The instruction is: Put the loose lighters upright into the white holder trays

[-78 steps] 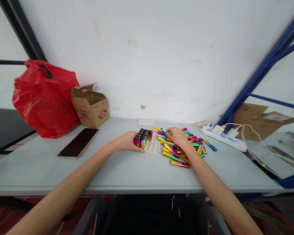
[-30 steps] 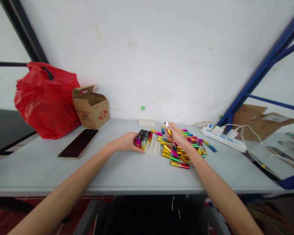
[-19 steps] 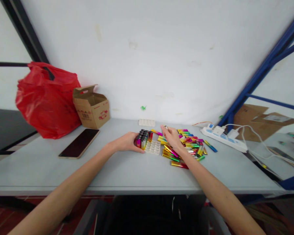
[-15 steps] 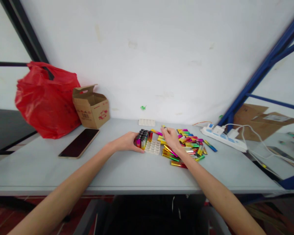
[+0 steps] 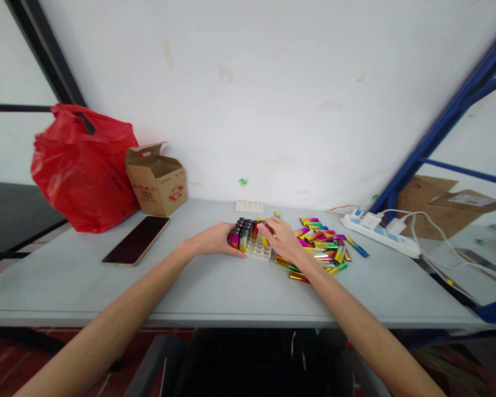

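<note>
My left hand (image 5: pixel 222 240) is wrapped round the left side of a group of upright lighters (image 5: pixel 242 234) with black tops. They stand in a pale tray (image 5: pixel 259 250) with rows of round pockets, its right part bare. My right hand (image 5: pixel 276 234) is over the tray's back right part, its fingers pinched on a yellow lighter (image 5: pixel 265 241) beside the standing ones. Right of the tray, under and beyond my right forearm, lies a loose pile of shiny multicoloured lighters (image 5: pixel 324 244).
A second pale tray (image 5: pixel 249 207) lies by the wall. At the left are a phone (image 5: pixel 136 241), an open cardboard box (image 5: pixel 161 184) and a red plastic bag (image 5: pixel 86 171). A white power strip (image 5: pixel 380 234) with cables lies at the right.
My right hand has moved left and slightly down from beside the pile to the tray, bringing a lighter. My left hand keeps its hold. The view has shifted slightly.
</note>
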The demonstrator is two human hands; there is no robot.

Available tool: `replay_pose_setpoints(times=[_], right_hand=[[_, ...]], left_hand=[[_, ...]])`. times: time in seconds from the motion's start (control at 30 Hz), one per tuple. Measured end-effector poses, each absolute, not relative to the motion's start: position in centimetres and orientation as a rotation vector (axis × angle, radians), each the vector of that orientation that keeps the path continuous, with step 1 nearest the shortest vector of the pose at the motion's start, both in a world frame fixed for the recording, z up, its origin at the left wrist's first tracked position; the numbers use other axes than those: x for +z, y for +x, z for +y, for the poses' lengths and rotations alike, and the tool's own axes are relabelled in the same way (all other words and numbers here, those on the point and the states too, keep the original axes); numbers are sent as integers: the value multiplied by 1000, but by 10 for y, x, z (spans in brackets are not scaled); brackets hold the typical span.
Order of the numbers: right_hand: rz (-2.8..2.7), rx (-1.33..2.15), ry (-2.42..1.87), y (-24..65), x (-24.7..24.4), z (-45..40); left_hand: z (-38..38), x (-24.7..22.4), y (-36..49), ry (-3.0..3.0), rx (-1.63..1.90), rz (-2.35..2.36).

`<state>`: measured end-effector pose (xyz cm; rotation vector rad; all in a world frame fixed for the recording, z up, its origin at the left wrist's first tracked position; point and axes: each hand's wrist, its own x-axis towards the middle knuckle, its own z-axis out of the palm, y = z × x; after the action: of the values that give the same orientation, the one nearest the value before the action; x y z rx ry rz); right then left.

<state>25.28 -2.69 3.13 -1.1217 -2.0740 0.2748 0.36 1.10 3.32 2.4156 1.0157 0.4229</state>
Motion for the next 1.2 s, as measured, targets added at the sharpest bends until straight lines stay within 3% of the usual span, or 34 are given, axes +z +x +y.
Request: replay_pose_setpoints(times=[0.23, 0.53, 0.83, 1.03, 1.2], right_hand=[[-2077, 424, -1237, 251, 27, -25], [-2336, 177, -1166, 248, 25, -19], [-2359, 94, -1409, 250, 27, -23], [-2284, -33, -1293, 311, 31, -4], [-2332, 66, -1508, 380, 30, 11]], left_hand=[[12, 33, 4, 2419, 411, 1039], [13, 30, 4, 2405, 438, 1024], [11, 32, 4, 2407, 434, 1022], [9, 34, 5, 2375, 421, 1018], [9, 34, 6, 2392, 402, 1090]])
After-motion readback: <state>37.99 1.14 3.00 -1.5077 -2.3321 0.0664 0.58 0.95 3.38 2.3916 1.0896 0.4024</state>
